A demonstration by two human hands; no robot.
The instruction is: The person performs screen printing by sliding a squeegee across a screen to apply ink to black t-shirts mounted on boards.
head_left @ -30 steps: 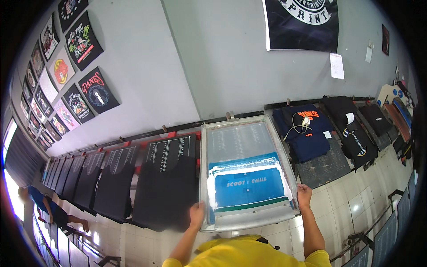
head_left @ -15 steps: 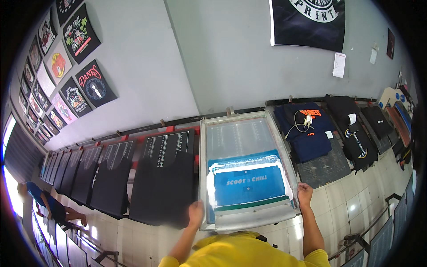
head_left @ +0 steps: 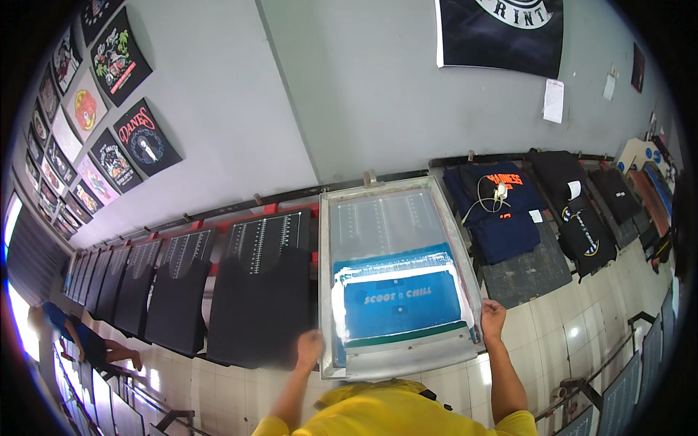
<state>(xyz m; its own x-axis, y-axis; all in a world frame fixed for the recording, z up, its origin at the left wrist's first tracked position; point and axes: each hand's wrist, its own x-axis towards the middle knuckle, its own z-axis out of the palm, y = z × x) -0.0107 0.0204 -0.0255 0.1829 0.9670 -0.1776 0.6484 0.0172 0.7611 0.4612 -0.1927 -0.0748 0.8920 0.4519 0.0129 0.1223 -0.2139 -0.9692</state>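
Observation:
A silk-screen frame (head_left: 475, 270) with metal edges lies in front of me, its mesh grey at the far end and blue around a lettered stencil (head_left: 398, 296). White ink (head_left: 392, 269) rings the stencil. Across the near end rests a wide metal squeegee (head_left: 408, 354) with a green blade. My left hand (head_left: 309, 349) is closed at the frame's near left edge. On the opposite side, my right hand (head_left: 493, 318) has its fingers curled at the right edge. What lies beneath the screen is mostly hidden.
Black shirts on boards (head_left: 259, 309) run in a row leftward. To the right, folded navy shirts (head_left: 502, 211) carry a coiled pale cable (head_left: 499, 192); black shirts (head_left: 578, 240) lie beyond. Another person (head_left: 80, 334) stands at far left. Racks (head_left: 624, 396) flank the tiled floor.
The whole view has shifted slightly, so the screen and shirts appear a little farther left. Both hands stay at the frame's edges, and the squeegee keeps its place on the screen.

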